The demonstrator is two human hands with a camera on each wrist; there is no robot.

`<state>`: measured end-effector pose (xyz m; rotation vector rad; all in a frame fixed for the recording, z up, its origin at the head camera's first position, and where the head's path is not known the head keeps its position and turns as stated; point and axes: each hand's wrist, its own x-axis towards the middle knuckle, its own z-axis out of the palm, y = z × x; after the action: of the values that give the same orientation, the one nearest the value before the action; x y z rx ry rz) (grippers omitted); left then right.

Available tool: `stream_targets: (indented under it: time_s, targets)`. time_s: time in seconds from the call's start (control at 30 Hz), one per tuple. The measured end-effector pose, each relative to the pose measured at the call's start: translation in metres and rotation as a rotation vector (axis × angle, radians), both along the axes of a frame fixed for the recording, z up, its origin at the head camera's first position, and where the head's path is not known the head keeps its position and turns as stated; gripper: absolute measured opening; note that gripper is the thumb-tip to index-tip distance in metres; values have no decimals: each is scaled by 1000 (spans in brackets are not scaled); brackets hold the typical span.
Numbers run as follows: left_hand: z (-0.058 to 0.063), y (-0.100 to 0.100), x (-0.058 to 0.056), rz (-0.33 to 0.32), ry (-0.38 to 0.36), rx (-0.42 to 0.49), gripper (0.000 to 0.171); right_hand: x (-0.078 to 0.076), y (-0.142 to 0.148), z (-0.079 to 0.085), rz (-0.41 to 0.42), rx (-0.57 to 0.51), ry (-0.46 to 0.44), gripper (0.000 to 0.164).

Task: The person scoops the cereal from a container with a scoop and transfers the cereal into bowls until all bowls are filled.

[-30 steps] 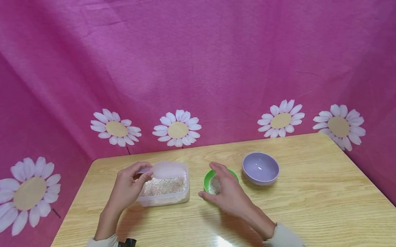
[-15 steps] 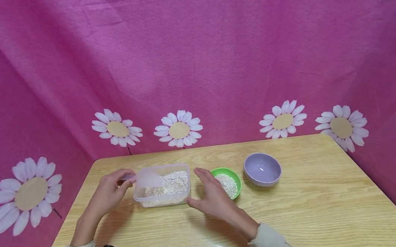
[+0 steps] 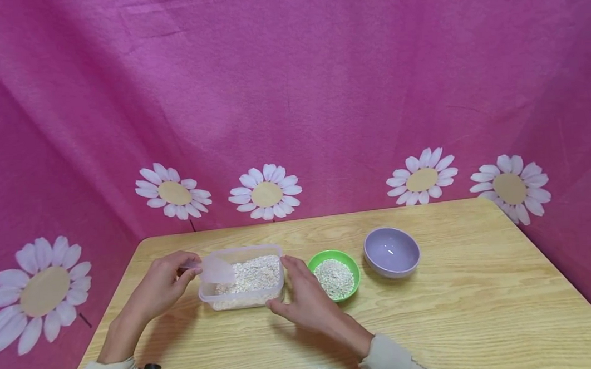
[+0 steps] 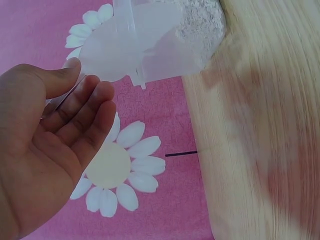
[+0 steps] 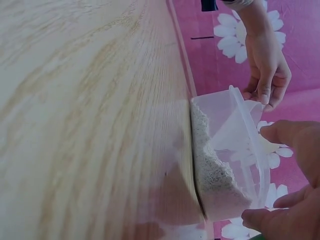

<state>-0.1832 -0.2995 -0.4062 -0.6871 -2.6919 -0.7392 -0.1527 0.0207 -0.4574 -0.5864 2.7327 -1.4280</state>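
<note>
My left hand [image 3: 162, 283] pinches the handle of a translucent plastic scoop [image 3: 217, 269] between thumb and fingers. The scoop's blade dips into the left part of a clear plastic container [image 3: 242, 296], beside the pale oat-like flakes [image 3: 255, 273] heaped toward the right. At the container's right end is my right hand [image 3: 309, 301], thumb near its front side and fingers at the rim; in the right wrist view the fingers [image 5: 255, 218] meet the container wall. A green bowl [image 3: 356, 284] of the same flakes stands just right of that hand.
A purple bowl [image 3: 390, 252] with nothing visible inside stands right of the green one. Everything rests on a light wooden table [image 3: 472, 298]. Pink fabric [image 3: 291, 95] with white daisies hangs behind and at the sides.
My left hand has moved left with the scoop, whose blade now dips into the container. My right hand has moved left from the green bowl to the container's right end.
</note>
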Motion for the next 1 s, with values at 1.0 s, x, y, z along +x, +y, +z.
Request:
stream_targets:
  time_s: [1.0]
  targets:
    - [-27,49,6,-60,-279,208,9,-1,-10,-8,8,-49,-9,81]
